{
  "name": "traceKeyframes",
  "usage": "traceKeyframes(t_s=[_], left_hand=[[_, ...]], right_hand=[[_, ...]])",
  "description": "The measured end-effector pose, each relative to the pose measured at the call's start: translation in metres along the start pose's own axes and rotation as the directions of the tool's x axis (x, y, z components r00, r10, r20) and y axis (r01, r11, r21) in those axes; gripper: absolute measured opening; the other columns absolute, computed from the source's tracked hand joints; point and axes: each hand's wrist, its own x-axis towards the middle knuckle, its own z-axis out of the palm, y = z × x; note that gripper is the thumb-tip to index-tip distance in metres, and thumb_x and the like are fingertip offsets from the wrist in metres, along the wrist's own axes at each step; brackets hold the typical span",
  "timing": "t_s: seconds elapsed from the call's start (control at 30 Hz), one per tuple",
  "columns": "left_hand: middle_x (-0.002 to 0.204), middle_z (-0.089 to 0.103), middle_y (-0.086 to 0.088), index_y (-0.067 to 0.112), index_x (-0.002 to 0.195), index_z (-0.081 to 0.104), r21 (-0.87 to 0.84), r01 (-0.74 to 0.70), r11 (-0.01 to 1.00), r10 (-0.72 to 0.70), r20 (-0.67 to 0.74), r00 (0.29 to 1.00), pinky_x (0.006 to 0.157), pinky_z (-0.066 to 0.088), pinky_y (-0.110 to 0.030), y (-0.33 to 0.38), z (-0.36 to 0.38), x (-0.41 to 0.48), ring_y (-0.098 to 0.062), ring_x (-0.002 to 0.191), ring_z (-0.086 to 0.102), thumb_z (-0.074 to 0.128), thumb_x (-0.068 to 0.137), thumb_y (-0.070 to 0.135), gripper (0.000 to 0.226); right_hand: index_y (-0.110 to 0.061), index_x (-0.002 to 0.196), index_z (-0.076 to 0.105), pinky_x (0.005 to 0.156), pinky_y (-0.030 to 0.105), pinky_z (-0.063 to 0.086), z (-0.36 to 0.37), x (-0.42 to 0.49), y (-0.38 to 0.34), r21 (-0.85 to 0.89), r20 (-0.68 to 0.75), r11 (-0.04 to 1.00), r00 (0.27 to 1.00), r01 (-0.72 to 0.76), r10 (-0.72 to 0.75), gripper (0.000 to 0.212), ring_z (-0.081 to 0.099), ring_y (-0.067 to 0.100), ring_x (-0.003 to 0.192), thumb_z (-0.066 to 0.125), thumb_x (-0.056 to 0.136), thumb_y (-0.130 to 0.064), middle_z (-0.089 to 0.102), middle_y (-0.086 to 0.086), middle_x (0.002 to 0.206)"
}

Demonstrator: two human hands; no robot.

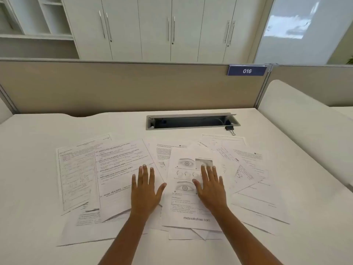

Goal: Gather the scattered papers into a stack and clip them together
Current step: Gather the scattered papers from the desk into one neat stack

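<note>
Several printed papers [118, 169] lie scattered and overlapping across the middle of the white desk [34, 142]. My left hand [146, 190] rests flat, fingers spread, on a text sheet left of centre. My right hand [210, 188] lies flat, fingers apart, on a sheet with eye drawings [183, 207]. More sheets [248, 169] fan out to the right. A black binder clip [230, 129] sits on the desk beyond the papers, at the right end of the cable slot, apart from both hands.
A recessed cable slot [191, 122] with an open lid cuts into the desk behind the papers. A beige partition [114, 87] with a blue "016" sign [247, 70] closes the far edge. A white side panel [305, 127] rises on the right.
</note>
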Motion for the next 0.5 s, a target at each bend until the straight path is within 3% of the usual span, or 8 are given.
traceKeyframes(t_s=[0.1, 0.23, 0.33, 0.4, 0.43, 0.5], left_hand=[[0.122, 0.062, -0.024, 0.002, 0.116, 0.063, -0.034, 0.014, 0.999, -0.012, 0.064, 0.998, 0.107, 0.020, -0.042, 0.002, 0.003, -0.004, -0.038, 0.114, 0.060, 0.001, 0.092, 0.056, 0.085], [0.115, 0.067, -0.021, 0.006, 0.104, 0.071, -0.017, 0.004, 1.000, -0.002, 0.134, 0.991, 0.090, 0.051, -0.048, 0.007, 0.009, -0.009, -0.035, 0.108, 0.064, -0.001, 0.094, 0.052, 0.086], [0.112, 0.069, -0.018, 0.009, 0.097, 0.074, -0.023, -0.014, 1.000, 0.019, 0.194, 0.981, 0.081, 0.054, -0.049, 0.013, 0.011, -0.010, -0.033, 0.107, 0.065, -0.001, 0.094, 0.050, 0.085], [0.116, 0.067, -0.018, 0.010, 0.096, 0.073, -0.037, -0.011, 0.999, 0.017, 0.163, 0.986, 0.087, 0.052, -0.047, 0.020, 0.007, -0.010, -0.034, 0.113, 0.061, -0.003, 0.094, 0.051, 0.087], [0.126, 0.061, -0.020, 0.009, 0.102, 0.070, -0.079, 0.000, 0.997, 0.014, 0.168, 0.986, 0.097, 0.046, -0.045, 0.025, 0.004, -0.010, -0.035, 0.123, 0.053, -0.005, 0.092, 0.053, 0.088], [0.151, 0.030, -0.019, 0.008, 0.126, 0.052, -0.207, 0.046, 0.977, -0.004, 0.196, 0.981, 0.116, 0.017, -0.040, 0.034, -0.003, -0.010, -0.033, 0.144, 0.018, -0.001, 0.088, 0.057, 0.081]], right_hand=[[-0.017, 0.147, 0.012, 0.116, 0.045, 0.015, 0.008, -0.003, 0.004, -0.002, -0.015, 1.000, 1.000, -0.012, 0.012, 0.117, 0.006, 0.025, 0.146, -0.029, 0.055, -0.076, 0.014, 0.007, 0.157], [-0.018, 0.147, 0.014, 0.117, 0.044, 0.010, 0.020, -0.008, 0.009, -0.011, 0.007, 1.000, 1.000, -0.016, 0.016, 0.124, 0.006, 0.027, 0.145, -0.038, 0.048, -0.072, 0.012, 0.006, 0.157], [-0.019, 0.147, 0.014, 0.117, 0.044, 0.007, 0.022, -0.009, 0.009, -0.005, 0.009, 1.000, 1.000, -0.024, 0.024, 0.121, 0.006, 0.027, 0.145, -0.038, 0.050, -0.071, 0.011, 0.006, 0.157], [-0.020, 0.147, 0.014, 0.117, 0.043, 0.006, 0.022, -0.010, 0.009, -0.005, 0.010, 1.000, 1.000, -0.026, 0.026, 0.120, 0.006, 0.026, 0.145, -0.038, 0.051, -0.070, 0.011, 0.005, 0.157], [-0.020, 0.147, 0.015, 0.117, 0.043, 0.007, 0.022, -0.010, 0.009, -0.002, 0.005, 1.000, 1.000, -0.027, 0.027, 0.119, 0.007, 0.026, 0.145, -0.037, 0.052, -0.070, 0.012, 0.005, 0.157], [-0.019, 0.146, 0.021, 0.117, 0.044, 0.010, 0.024, -0.010, 0.009, 0.016, -0.007, 0.999, 0.999, -0.034, 0.034, 0.115, 0.013, 0.027, 0.144, -0.033, 0.057, -0.071, 0.018, 0.006, 0.156]])
